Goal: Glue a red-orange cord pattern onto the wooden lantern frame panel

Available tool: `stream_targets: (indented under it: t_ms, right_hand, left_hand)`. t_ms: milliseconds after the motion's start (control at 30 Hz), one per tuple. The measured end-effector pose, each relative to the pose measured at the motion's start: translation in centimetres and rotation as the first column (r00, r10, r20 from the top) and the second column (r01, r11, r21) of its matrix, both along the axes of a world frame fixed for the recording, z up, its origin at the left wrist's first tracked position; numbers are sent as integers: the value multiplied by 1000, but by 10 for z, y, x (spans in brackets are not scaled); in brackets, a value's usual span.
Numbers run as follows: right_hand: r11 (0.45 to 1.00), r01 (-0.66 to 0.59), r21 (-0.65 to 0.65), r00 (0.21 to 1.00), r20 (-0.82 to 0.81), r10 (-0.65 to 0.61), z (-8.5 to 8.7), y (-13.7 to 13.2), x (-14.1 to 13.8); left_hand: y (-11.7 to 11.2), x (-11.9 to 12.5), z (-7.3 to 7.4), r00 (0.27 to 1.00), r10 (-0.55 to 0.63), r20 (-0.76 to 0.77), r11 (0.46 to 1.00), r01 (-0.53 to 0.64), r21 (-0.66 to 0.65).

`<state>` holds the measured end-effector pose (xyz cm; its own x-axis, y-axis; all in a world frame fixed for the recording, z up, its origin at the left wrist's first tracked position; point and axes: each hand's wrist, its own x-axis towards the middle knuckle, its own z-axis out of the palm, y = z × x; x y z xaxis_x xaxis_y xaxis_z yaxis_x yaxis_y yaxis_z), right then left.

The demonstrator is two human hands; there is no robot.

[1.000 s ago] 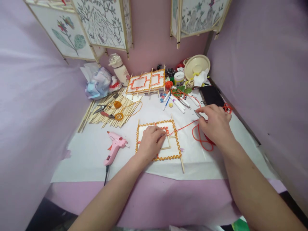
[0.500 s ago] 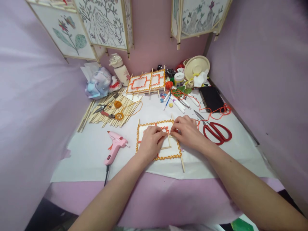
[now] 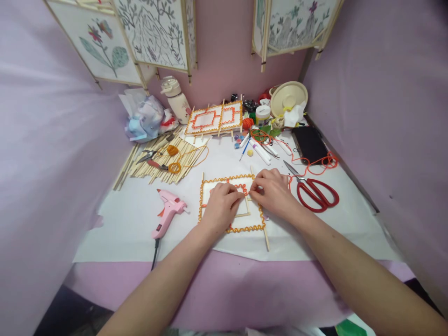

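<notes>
A rectangular wooden-stick frame (image 3: 247, 229) lies flat on the white cloth, its outer sticks edged with wavy mustard cord. Inside it, a smaller stick rectangle (image 3: 242, 215) carries looped orange-red cord (image 3: 241, 186) along its upper part; the lower right sticks are bare. My left hand (image 3: 221, 205) rests over the frame, thumb and fingertips pinched at the inner right stick where the cord ends. Facing it, my right hand (image 3: 271, 189) pinches the same cord, its fingertips close to the left ones. The exact grip between the fingertips is partly hidden.
A pink glue gun (image 3: 168, 210) lies left, red-handled scissors (image 3: 315, 191) right. Farther back are a stick pile (image 3: 164, 170) with pliers (image 3: 156, 163), a finished corded panel (image 3: 213, 117), markers (image 3: 259, 151), a black tablet-like object (image 3: 310, 144) and a bottle (image 3: 176, 100). Paper lanterns (image 3: 150, 35) hang above.
The whole view has shifted slightly. My right fingertips have moved only a little at the inner stick; both hands stay pinched over the frame.
</notes>
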<state>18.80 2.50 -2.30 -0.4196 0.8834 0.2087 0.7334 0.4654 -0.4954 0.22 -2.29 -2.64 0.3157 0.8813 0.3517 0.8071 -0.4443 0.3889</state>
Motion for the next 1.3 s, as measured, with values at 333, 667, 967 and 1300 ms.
stream_targets:
  t_ms: [333, 667, 967, 1300]
  right_hand:
    - [999, 49, -20, 999, 22, -48, 3, -1, -6]
    - [998, -56, 37, 997, 58, 54, 11, -5, 0]
    - [984, 10, -177, 988, -148, -37, 16, -6, 0]
    - [881, 9, -473, 896, -387, -217, 20, 1, 2]
  left_hand:
    - [0, 0, 0, 1000, -2, 6, 1000, 2, 9]
    - [-5, 2, 11, 990, 139, 20, 989, -140, 47]
    - [-19, 24, 41, 922, 295, 249, 885, -166, -436]
    - [-13, 52, 31, 832, 430, 350, 821, -199, -535]
